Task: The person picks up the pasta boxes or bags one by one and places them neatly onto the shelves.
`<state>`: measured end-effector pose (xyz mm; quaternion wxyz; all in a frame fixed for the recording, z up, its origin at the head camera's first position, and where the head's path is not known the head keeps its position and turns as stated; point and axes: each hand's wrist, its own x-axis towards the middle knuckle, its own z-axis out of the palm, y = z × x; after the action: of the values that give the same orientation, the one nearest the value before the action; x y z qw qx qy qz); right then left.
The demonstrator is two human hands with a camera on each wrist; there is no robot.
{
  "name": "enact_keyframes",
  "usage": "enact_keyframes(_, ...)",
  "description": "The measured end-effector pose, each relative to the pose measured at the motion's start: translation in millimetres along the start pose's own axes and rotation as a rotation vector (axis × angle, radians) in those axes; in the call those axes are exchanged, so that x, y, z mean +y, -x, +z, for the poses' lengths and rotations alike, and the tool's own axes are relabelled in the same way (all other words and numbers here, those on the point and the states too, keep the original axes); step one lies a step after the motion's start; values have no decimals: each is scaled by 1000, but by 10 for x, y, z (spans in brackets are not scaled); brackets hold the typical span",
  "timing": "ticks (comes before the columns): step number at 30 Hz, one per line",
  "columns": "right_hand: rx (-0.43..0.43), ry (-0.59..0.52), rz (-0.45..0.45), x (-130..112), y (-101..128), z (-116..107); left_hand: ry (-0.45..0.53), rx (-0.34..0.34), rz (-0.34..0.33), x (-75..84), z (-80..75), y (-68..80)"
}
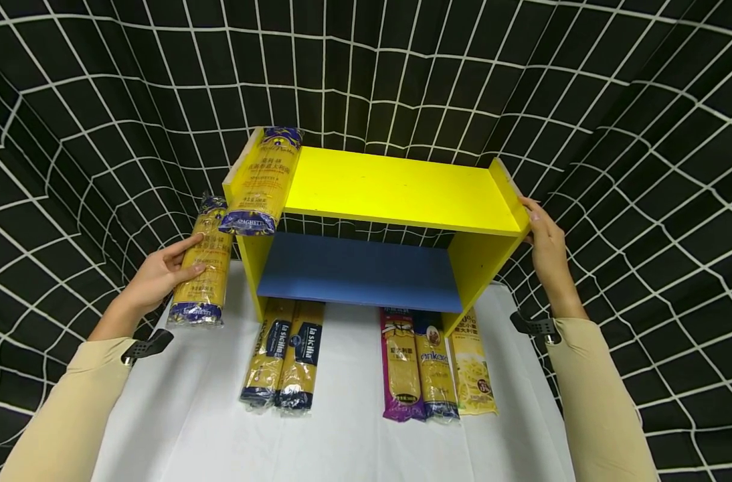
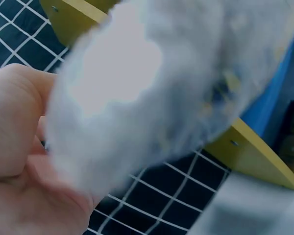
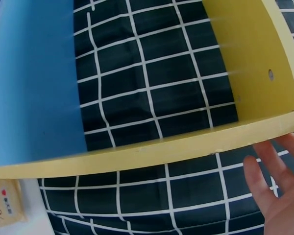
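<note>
Spaghetti packet (image 1: 202, 264) stands nearly upright at the left of the yellow shelf unit (image 1: 402, 191), gripped by the left hand (image 1: 161, 271): fingers wrap across its front, thumb behind, forearm reaching up from the lower left in a beige sleeve. In the left wrist view the packet is a pale blur against the palm. The right hand (image 1: 543, 234) lies flat with straight fingers against the outer right side panel of the shelf unit, arm stretched forward; the right wrist view shows its fingertips (image 3: 264, 152) just at the yellow edge. Seven pasta packets in all: one in the left hand, one lying on the top board (image 1: 263, 181) at its left end, and five on the white desk (image 1: 342, 428), two la sicilia packets (image 1: 282, 361) side by side and three (image 1: 435, 365) to their right. One shelf unit, with a blue lower board (image 1: 360, 271).
</note>
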<state>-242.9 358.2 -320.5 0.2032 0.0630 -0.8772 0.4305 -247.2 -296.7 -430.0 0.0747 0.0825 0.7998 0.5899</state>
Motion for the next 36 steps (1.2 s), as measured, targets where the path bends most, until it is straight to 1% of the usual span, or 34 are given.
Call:
enact_keyframes(2, -3, 8, 3, 3, 2, 5, 16, 8, -3, 71, -30, -20)
enact_keyframes(5, -4, 16, 9, 2, 6, 11, -4, 23, -2, 193, -64, -46)
enact_keyframes(9, 0, -3, 16, 14, 17, -3, -14, 33, -2, 366, -90, -88)
enact_keyframes(16, -7, -25, 2, 22, 11, -10, 31, 70, -34, 648, -155, -125)
enact_keyframes(19, -8, -27, 0, 19, 6, -1, 53, 70, -37, 753, -194, -134)
enact_keyframes(24, -9, -20, 3, 22, 0, 8, 182, 63, -44, 928, -254, -163)
enact_keyframes(27, -10, -10, 5, 29, -4, 10, 263, 79, -32, 1019, -285, -175)
enact_keyframes(32, -6, -8, 7, 17, 1, 9, 349, 110, -1, 1182, -308, -176)
enact_keyframes(36, -5, -11, 8, 18, -2, 10, 385, 130, 17, 1322, -302, -182)
